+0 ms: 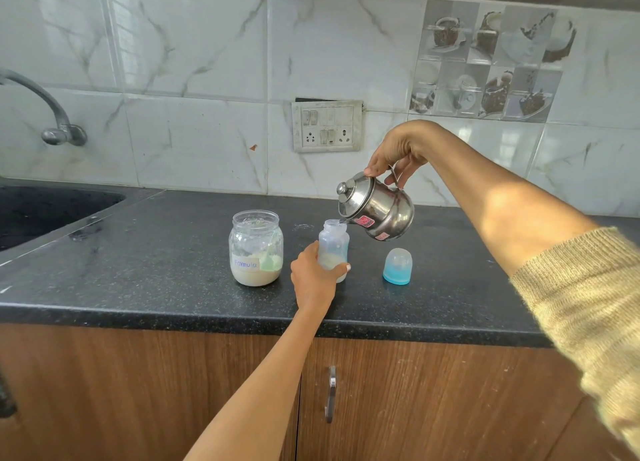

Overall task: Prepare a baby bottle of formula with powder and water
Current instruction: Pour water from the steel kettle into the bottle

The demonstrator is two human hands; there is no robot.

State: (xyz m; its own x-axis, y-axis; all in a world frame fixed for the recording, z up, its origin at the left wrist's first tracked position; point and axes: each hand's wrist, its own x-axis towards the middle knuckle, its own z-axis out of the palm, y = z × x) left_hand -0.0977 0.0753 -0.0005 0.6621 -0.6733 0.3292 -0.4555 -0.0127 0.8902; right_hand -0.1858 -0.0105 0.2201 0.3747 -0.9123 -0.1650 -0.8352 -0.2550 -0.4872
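A clear baby bottle [333, 244] stands open on the black counter [173, 280] with pale powder at its bottom. My left hand [313, 277] grips its lower part. My right hand [398, 157] holds a small steel kettle [377, 207] by the handle, tilted left, its spout over the bottle's mouth. Left of the bottle stands an open glass jar [255, 249] labelled Formula, part full of powder, with a green scoop inside. The bottle's blue cap with teat [397, 266] stands on the counter to the right.
A dark sink [41, 211] is sunk into the counter at the left, with a wall tap [52, 114] above it. A switch and socket plate [327, 126] is on the tiled wall. Wooden cupboard doors with a metal handle [331, 394] are below the counter.
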